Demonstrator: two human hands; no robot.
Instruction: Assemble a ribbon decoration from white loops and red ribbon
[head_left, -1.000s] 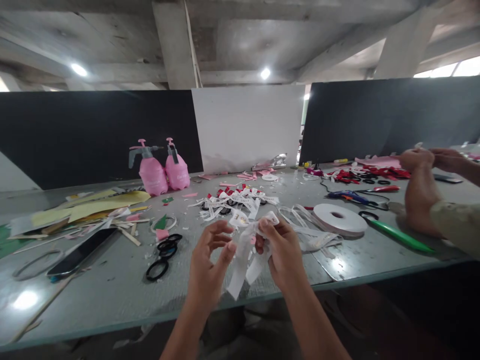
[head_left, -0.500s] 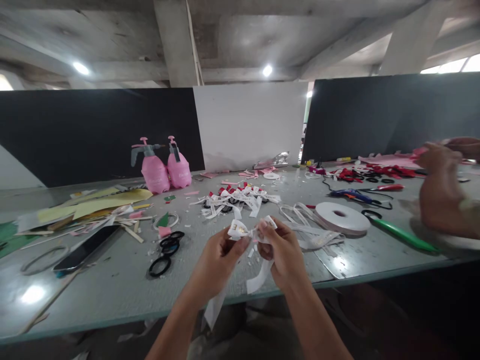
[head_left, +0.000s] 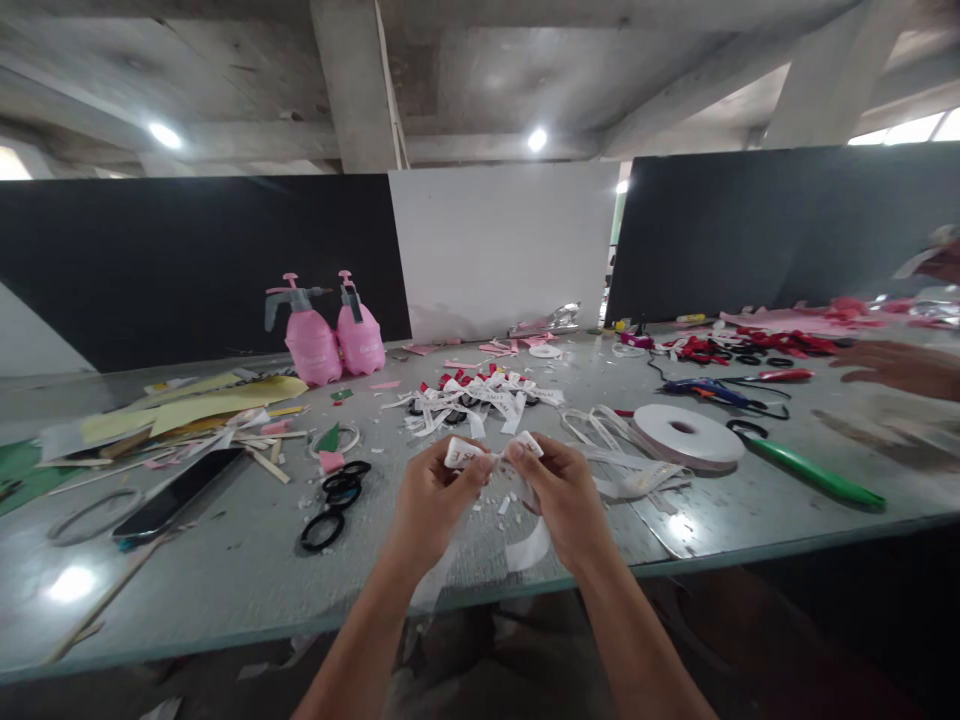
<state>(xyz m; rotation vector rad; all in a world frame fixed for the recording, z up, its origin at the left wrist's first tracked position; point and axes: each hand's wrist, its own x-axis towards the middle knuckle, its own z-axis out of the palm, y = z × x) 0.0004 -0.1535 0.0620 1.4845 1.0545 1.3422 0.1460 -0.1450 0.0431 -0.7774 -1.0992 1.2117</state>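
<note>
A white printed ribbon bow (head_left: 463, 455) is pinched between my two hands above the table's front part. My left hand (head_left: 435, 500) is closed on its left loop, thumb on top. My right hand (head_left: 559, 495) grips the right loop close to the middle. One ribbon tail hangs below my right hand, and a fainter one drops under my left wrist past the table edge. The knot is mostly covered by my fingertips. Just beyond lies a pile of white ribbon bows (head_left: 480, 395) with red bits and black hair ties among them.
Right of my hands lie a ribbon roll (head_left: 686, 438), a blue glue gun (head_left: 709, 390) and a green tube-shaped thing (head_left: 817, 470). Left are black hair ties (head_left: 322, 530), a phone (head_left: 180, 495) and pink spray bottles (head_left: 313, 345). Another person's hand (head_left: 900, 365) reaches in at far right.
My hands have stayed nearly in place, still on the bow, whose loops now lie flatter and lower between my fingers. The other person's hand at right has moved lower and farther right.
</note>
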